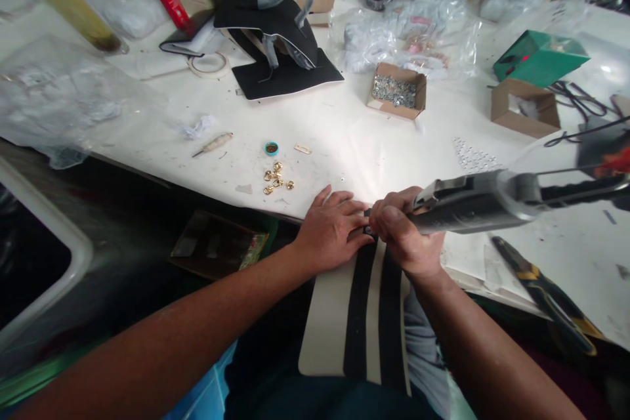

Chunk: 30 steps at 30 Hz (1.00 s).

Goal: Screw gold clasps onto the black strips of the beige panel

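My right hand (406, 230) is wrapped around the front end of a grey electric screwdriver (472, 203), which lies almost level and points left. Its tip is hidden by my fingers. A beige panel with black stripes (329, 321) hangs over the table's front edge toward my lap. My left hand (335, 230) rests flat on the panel's upper end, fingers spread, with the thumb and fingertips close to the tool's tip. A small dark piece with a shiny spot (367, 230) shows between the two hands. Several gold-coloured metal fittings (276, 178) lie left of my hands.
Behind them stand a teal cap (271, 147) and a cardboard box of small metal parts (396, 92). Pliers (546, 295) lie right, past my right forearm. Farther back are black panels with wrapped handles (290, 72), a red bottle (170, 0), a green box (539, 59) and plastic bags.
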Available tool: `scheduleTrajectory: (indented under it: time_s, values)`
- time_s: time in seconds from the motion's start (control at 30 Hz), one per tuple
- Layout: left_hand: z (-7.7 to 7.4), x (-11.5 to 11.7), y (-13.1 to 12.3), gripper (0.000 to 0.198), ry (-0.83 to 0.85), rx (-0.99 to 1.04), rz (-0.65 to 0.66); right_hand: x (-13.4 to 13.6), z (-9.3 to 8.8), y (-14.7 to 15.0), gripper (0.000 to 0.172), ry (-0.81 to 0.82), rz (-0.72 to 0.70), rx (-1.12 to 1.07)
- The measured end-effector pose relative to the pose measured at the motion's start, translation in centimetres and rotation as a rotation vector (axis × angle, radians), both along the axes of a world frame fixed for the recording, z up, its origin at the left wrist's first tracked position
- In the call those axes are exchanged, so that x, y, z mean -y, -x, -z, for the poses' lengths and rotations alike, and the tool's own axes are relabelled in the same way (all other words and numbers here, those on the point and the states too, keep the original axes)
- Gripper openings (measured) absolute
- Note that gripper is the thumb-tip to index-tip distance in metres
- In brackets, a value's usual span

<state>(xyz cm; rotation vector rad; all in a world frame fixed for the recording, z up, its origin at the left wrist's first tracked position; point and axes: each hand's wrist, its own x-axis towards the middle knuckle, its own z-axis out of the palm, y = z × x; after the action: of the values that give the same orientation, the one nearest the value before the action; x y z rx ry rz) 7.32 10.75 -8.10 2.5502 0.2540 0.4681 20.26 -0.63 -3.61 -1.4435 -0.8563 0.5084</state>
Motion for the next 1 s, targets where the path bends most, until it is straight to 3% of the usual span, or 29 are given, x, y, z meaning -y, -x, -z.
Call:
scheduleTrajectory:
  time_s: [0.23,0.37,0.47,0.57,0.67,0.77,0.9,1.0]
  values:
    - [-0.5,0.4,0.0,0.025,-0.055,0.007,-0.006,-0.7,-0.6,1.1,0.044,-0.054,0.097,-0.023]
    - [-0.4,0.7,-0.2,0.023,-0.022,0.019,-0.005,0.0,-2.7,1.4,0.049,-0.134,0.16,-0.018]
    - [-0.1,0.7,-0.3,0.024,0.013,0.041,-0.012,2.9,-5.4,0.9,0.045,-0.127,0.286,0.026]
    - [-0.2,0.7,-0.2,0.024,0.031,0.053,-0.022,7.6,-7.1,-0.3,0.039,0.163,0.413,0.156]
    - [-0.6,0.6,-0.2,0.024,0.004,0.076,-0.017,12.1,-5.7,-1.8,0.045,0.506,0.42,0.276]
    - [-0.9,0.5,-0.1,0.027,-0.022,0.093,-0.01,14.5,-2.6,-3.4,0.066,0.679,0.439,0.368]
    - [-1.3,0.6,0.0,0.029,-0.017,0.084,-0.011,16.4,0.1,-4.0,0.085,0.773,0.506,0.388]
    - [-1.3,0.7,0.2,0.029,0.006,0.081,-0.025,18.0,0.8,-2.5,0.087,0.704,0.669,0.653]
